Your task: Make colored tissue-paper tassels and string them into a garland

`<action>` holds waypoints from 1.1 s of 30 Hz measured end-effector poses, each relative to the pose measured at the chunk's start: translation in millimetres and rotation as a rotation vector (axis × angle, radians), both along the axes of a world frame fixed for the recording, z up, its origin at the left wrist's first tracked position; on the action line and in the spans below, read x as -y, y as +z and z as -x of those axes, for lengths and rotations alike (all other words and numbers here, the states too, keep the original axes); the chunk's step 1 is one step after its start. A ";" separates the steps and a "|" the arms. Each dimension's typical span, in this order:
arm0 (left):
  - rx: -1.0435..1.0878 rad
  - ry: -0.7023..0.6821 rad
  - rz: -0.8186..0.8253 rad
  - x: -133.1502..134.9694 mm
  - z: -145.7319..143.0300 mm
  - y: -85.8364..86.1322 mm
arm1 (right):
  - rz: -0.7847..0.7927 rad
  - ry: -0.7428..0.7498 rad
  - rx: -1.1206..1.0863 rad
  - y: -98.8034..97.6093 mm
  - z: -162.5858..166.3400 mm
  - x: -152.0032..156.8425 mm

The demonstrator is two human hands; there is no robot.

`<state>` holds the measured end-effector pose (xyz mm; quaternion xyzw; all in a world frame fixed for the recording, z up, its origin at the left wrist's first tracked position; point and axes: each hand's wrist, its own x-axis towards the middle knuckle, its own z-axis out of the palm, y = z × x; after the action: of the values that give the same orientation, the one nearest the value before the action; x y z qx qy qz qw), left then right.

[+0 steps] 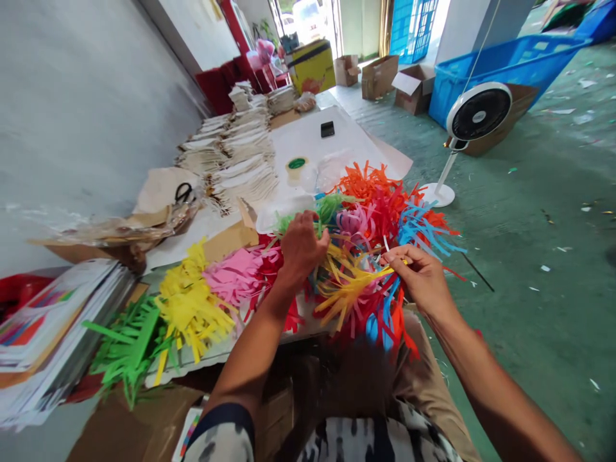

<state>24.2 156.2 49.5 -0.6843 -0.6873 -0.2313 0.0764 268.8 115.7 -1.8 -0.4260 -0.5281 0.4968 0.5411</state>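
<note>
My right hand [421, 273] pinches the gathered end of a yellow-orange paper tassel [349, 285], whose strips fan out to the left. My left hand [303, 244] has its fingers curled into a light green paper tassel [332, 208]; the fingertips are partly hidden. Around both hands lie more fringed tassels: orange [368, 183], light blue [423, 228] and pink [356, 221]. On the left side of the table are another pink tassel bunch [235, 276], a yellow bunch [195, 301] and a dark green bunch [128, 346].
Stacks of whitish bundles [245, 167] line the table by the wall. Black-handled scissors [183, 192] lie near brown paper. A phone [327, 129] and a roll with a green centre [296, 163] rest farther back. A fan [479, 117] and a blue crate [505, 67] stand on the floor at right.
</note>
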 end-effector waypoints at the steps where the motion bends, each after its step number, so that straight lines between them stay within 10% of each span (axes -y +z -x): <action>1: -0.054 0.049 0.035 -2.4 4.3 -1.4 | -0.003 -0.002 0.001 -0.8 1.0 0.0; 7: -0.111 0.134 0.077 -6.3 7.4 -6.8 | -0.034 -0.014 0.036 -1.5 4.6 1.5; 15: 0.032 0.158 -0.426 -14.8 29.5 38.2 | -0.098 -0.040 0.089 3.3 5.1 5.3; 23: 0.285 -0.084 -0.415 -19.2 36.4 40.3 | -0.138 -0.047 0.118 2.2 3.6 9.3; 33: 0.155 -0.373 -0.320 79.9 -21.4 80.5 | -0.372 0.026 0.184 31.5 8.2 27.3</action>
<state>45.5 76.3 130.0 -0.7585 -0.5078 -0.3991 0.0868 260.7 88.4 29.7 -0.3553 -0.6634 0.3568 0.5535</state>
